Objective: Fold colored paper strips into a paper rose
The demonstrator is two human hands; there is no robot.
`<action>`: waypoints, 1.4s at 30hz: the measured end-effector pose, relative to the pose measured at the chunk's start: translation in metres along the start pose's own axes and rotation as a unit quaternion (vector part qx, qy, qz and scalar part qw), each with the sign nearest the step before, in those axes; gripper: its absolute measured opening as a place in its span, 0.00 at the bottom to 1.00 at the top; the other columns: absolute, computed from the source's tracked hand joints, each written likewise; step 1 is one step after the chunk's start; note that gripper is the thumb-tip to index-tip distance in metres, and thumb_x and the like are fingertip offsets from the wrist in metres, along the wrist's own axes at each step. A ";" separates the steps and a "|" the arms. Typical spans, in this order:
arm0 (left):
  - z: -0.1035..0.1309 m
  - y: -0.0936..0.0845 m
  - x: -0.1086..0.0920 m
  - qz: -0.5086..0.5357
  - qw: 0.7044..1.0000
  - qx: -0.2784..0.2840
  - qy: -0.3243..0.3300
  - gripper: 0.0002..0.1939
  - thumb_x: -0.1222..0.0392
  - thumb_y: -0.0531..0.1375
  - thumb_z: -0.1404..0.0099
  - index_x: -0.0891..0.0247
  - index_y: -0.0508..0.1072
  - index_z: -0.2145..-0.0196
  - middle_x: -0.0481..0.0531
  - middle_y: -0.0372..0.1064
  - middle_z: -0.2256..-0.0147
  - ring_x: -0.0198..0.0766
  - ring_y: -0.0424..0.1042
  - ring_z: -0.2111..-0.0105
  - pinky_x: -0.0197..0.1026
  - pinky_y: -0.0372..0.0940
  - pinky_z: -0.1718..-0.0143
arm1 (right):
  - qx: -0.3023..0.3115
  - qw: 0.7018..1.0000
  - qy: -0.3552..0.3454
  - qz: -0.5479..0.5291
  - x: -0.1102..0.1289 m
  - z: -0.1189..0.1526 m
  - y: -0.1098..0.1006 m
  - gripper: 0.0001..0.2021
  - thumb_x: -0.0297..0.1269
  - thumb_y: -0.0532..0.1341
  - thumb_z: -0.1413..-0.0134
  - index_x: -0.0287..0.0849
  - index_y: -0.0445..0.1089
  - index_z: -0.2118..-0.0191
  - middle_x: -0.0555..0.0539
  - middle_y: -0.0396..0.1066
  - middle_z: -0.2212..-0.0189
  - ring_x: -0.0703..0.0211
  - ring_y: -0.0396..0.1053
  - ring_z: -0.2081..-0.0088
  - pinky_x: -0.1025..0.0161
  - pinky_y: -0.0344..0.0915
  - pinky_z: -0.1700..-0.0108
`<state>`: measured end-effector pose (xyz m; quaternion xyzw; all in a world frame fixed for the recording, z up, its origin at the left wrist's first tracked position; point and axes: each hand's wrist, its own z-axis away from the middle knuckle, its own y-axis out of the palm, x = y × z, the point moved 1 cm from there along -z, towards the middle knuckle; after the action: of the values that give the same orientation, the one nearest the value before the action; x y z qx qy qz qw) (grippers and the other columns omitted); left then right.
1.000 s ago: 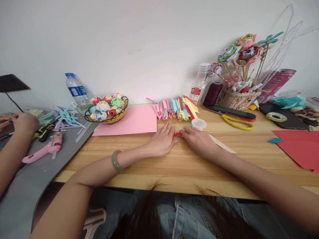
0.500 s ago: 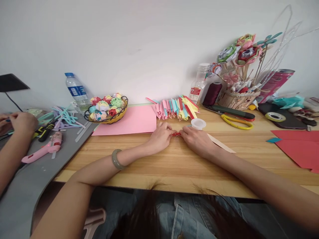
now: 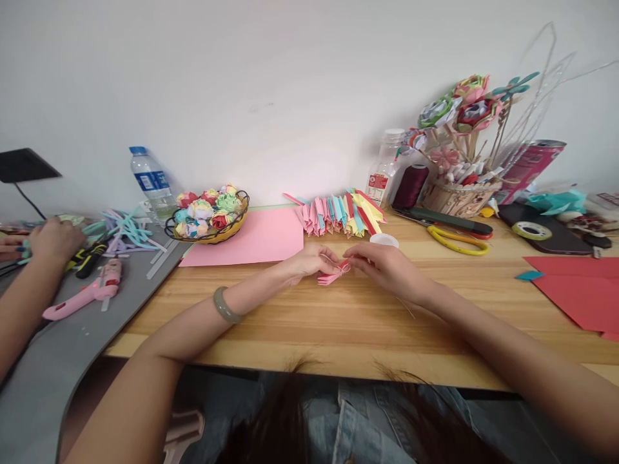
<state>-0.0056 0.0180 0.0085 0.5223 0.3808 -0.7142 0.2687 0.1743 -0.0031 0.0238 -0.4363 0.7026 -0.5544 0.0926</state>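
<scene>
Seen from the head camera, a person in denim works over a wooden table (image 3: 271,328), a folded paper bundle (image 3: 329,278) in pink and red held low above the boards between the two hands. The left hand (image 3: 313,263) has thumb and fingers closed on the pink side, probably to keep the pleats stacked and the narrow middle free. The right hand (image 3: 384,265) brings its fingertips together on the red end, apparently steadying it; whether they also pinch the thin tie around the middle cannot be told. Both forearms come in low, likely for a calm, level hold on so light a piece

Just behind the hands, a row of folded papers (image 3: 333,216) stands close-packed beside a pink sheet (image 3: 271,240), within easy reach and perhaps so ordered to keep the folds crisp. A white round dish (image 3: 385,240) sits just beyond the right hand. The yellow-handled scissors (image 3: 457,240) lie farther right, well clear of the working spot. Paper blooms gather in a rimmed basket (image 3: 227,235), presumably to stop them rolling. At far left, a co-worker's hand (image 3: 57,240) is busy near a pink glue gun (image 3: 94,293), which rests on a grey mat (image 3: 82,351), perhaps to spare the surface beneath
</scene>
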 end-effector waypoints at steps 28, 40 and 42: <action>0.004 -0.016 -0.014 -0.233 0.970 0.019 0.064 0.06 0.67 0.57 0.50 0.69 0.69 0.71 0.48 0.67 0.75 0.30 0.65 0.75 0.32 0.58 0.73 | 0.057 0.997 0.042 0.021 0.005 -0.012 0.025 0.07 0.34 0.53 0.45 0.40 0.67 0.65 0.46 0.69 0.68 0.61 0.66 0.67 0.67 0.57 0.67; -0.002 -0.019 -0.006 -0.247 0.967 0.034 0.054 0.06 0.67 0.57 0.50 0.70 0.70 0.72 0.49 0.67 0.75 0.31 0.65 0.74 0.33 0.59 0.71 | 0.045 0.996 0.014 0.082 0.010 -0.015 0.023 0.08 0.35 0.54 0.45 0.40 0.66 0.61 0.45 0.66 0.66 0.60 0.64 0.67 0.67 0.55 0.69; -0.002 -0.019 -0.007 -0.240 0.969 0.025 0.050 0.07 0.67 0.57 0.51 0.70 0.69 0.71 0.50 0.68 0.74 0.32 0.65 0.73 0.33 0.59 0.71 | 0.047 0.994 0.015 0.094 0.010 -0.016 0.024 0.08 0.34 0.53 0.44 0.42 0.67 0.62 0.45 0.66 0.66 0.61 0.64 0.67 0.67 0.54 0.69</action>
<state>-0.0170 0.0300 0.0194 0.4577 0.4897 -0.7399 0.0565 0.1465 0.0011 0.0129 -0.3555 0.7152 -0.5817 0.1541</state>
